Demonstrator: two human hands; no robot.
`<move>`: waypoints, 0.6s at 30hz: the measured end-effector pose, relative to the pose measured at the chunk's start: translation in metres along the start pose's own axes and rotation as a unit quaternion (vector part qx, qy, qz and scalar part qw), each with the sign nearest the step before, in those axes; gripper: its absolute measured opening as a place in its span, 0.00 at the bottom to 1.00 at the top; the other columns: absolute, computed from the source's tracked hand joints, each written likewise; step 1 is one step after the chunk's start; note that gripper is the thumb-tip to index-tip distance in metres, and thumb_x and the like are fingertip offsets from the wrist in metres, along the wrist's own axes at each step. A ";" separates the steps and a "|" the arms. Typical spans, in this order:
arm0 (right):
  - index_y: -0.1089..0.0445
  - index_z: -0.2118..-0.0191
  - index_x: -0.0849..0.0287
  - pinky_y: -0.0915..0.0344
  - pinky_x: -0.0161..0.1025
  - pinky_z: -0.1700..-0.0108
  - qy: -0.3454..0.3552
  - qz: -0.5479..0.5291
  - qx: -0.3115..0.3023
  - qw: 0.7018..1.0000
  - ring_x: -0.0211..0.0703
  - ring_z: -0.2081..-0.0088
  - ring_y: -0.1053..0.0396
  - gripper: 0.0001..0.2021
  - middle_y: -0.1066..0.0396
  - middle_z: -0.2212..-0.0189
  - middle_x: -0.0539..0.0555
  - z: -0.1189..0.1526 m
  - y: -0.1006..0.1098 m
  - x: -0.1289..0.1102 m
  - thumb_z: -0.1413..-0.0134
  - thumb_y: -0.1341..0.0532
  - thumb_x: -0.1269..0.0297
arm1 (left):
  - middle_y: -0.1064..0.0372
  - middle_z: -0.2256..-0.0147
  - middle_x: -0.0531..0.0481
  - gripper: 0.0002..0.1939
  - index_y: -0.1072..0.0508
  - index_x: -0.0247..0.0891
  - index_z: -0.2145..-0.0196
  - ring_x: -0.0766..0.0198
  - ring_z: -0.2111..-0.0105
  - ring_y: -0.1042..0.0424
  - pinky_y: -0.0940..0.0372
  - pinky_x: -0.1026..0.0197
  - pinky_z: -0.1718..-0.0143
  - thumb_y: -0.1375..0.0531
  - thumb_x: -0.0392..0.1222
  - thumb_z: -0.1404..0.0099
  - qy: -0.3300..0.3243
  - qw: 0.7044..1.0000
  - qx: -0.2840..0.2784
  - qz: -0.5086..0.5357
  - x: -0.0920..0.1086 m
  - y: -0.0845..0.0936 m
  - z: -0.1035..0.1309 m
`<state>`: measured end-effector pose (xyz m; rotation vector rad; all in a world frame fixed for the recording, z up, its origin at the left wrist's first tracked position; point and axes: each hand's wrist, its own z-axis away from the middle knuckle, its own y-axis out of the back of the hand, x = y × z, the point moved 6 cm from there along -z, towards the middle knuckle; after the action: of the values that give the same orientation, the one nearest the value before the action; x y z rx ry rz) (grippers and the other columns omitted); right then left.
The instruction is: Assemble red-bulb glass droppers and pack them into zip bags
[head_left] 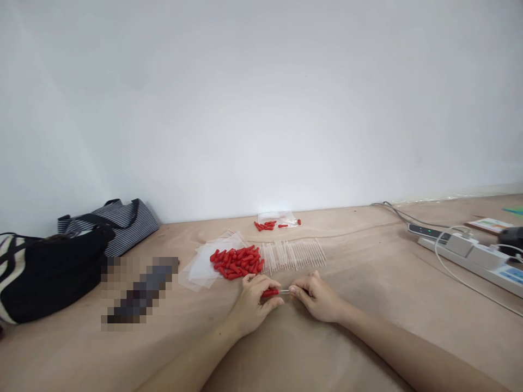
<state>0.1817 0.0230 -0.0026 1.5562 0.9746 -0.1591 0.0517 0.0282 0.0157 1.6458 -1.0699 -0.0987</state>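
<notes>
Holding a red piece (pixel 269 293) between left-hand thumb and fingertips; left hand (pixel 255 302) pinches it along its sides. Right hand (pixel 321 298) pinches a thin pale stick (pixel 285 292) between thumb and fingers – one stick or two, cannot tell. Red piece and stick lie in line, well apart from the far edge of the desk (pixel 368 272), nearer than the red pile (pixel 237 262) and stick row (pixel 292 255). Whether the stick enters the piece: not resolvable. Handling judgement: keep both on one axis, grip the stick close to its tip – it looks slender enough to bow – and press lengthwise, never sideways.
</notes>
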 end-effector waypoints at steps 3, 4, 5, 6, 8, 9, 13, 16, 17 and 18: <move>0.38 0.78 0.60 0.50 0.40 0.60 0.000 0.013 0.002 1.000 0.34 0.77 0.42 0.19 0.36 0.82 0.46 0.001 0.003 0.003 0.42 0.56 0.60 | 0.30 0.67 0.51 0.10 0.31 0.41 0.64 0.61 0.64 0.34 0.50 0.52 0.56 0.42 0.46 0.45 0.015 1.000 -0.004 0.010 0.000 0.003 0.000; 0.39 0.79 0.60 0.50 0.39 0.61 -0.001 0.021 0.004 1.000 0.34 0.77 0.43 0.19 0.37 0.82 0.46 0.001 0.004 0.005 0.42 0.56 0.60 | 0.30 0.67 0.52 0.09 0.31 0.42 0.65 0.61 0.64 0.34 0.50 0.52 0.55 0.42 0.45 0.44 0.016 1.000 -0.004 0.009 0.001 0.004 -0.001; 0.40 0.80 0.61 0.49 0.39 0.62 -0.003 0.029 0.007 1.000 0.33 0.78 0.43 0.20 0.38 0.83 0.46 0.002 0.005 0.005 0.42 0.56 0.59 | 0.30 0.68 0.53 0.07 0.30 0.42 0.67 0.62 0.65 0.34 0.51 0.52 0.55 0.44 0.44 0.43 0.016 1.000 -0.003 0.008 0.001 0.004 -0.001; 0.41 0.81 0.61 0.49 0.38 0.62 -0.003 0.035 0.011 0.999 0.33 0.78 0.44 0.20 0.39 0.83 0.46 0.002 0.005 0.006 0.42 0.56 0.59 | 0.30 0.69 0.53 0.06 0.30 0.42 0.69 0.63 0.66 0.34 0.52 0.52 0.54 0.45 0.43 0.41 0.014 1.000 -0.004 0.006 0.002 0.004 -0.001; 0.40 0.81 0.61 0.50 0.37 0.63 0.001 0.038 0.016 0.999 0.33 0.78 0.44 0.20 0.38 0.83 0.46 0.003 0.005 0.004 0.42 0.56 0.59 | 0.30 0.72 0.54 0.07 0.30 0.41 0.72 0.65 0.69 0.34 0.52 0.52 0.54 0.47 0.41 0.40 0.008 1.000 -0.001 0.001 0.003 0.003 -0.001; 0.40 0.81 0.61 0.50 0.37 0.63 0.003 0.035 0.018 0.999 0.33 0.78 0.43 0.20 0.37 0.82 0.46 0.003 0.005 0.003 0.42 0.56 0.60 | 0.31 0.73 0.55 0.08 0.31 0.40 0.73 0.65 0.70 0.34 0.52 0.52 0.54 0.47 0.41 0.40 0.004 1.000 0.004 -0.001 0.004 0.002 -0.001; 0.36 0.79 0.61 0.51 0.38 0.62 -0.001 0.022 0.025 0.999 0.34 0.77 0.41 0.19 0.33 0.80 0.47 0.002 0.003 -0.001 0.43 0.55 0.61 | 0.32 0.74 0.54 0.07 0.31 0.39 0.73 0.66 0.70 0.35 0.51 0.53 0.55 0.47 0.40 0.40 -0.017 1.000 0.022 -0.012 0.005 0.002 0.001; 0.33 0.77 0.60 0.51 0.39 0.62 -0.010 0.010 0.025 1.000 0.34 0.76 0.40 0.19 0.31 0.79 0.48 0.002 0.000 -0.001 0.43 0.55 0.61 | 0.32 0.74 0.54 0.07 0.31 0.39 0.74 0.66 0.71 0.34 0.51 0.53 0.55 0.47 0.39 0.40 -0.022 0.999 0.022 -0.019 0.005 0.001 0.002; 0.32 0.76 0.59 0.51 0.39 0.61 -0.013 0.007 0.024 1.000 0.35 0.76 0.39 0.19 0.31 0.79 0.48 0.002 0.000 0.000 0.43 0.55 0.61 | 0.32 0.75 0.54 0.07 0.31 0.39 0.74 0.66 0.71 0.34 0.51 0.53 0.55 0.47 0.39 0.41 -0.022 0.999 0.022 -0.021 0.005 0.002 0.002; 0.32 0.76 0.59 0.51 0.39 0.61 -0.017 0.005 0.023 1.000 0.35 0.76 0.39 0.19 0.31 0.79 0.48 0.002 -0.001 0.001 0.43 0.55 0.61 | 0.32 0.75 0.54 0.07 0.31 0.39 0.74 0.66 0.71 0.34 0.51 0.53 0.55 0.46 0.40 0.41 -0.021 0.999 0.024 -0.023 0.005 0.002 0.001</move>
<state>0.1823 0.0220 -0.0044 1.5943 0.9416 -0.2023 0.0526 0.0240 0.0190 1.7174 -1.0732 -0.1390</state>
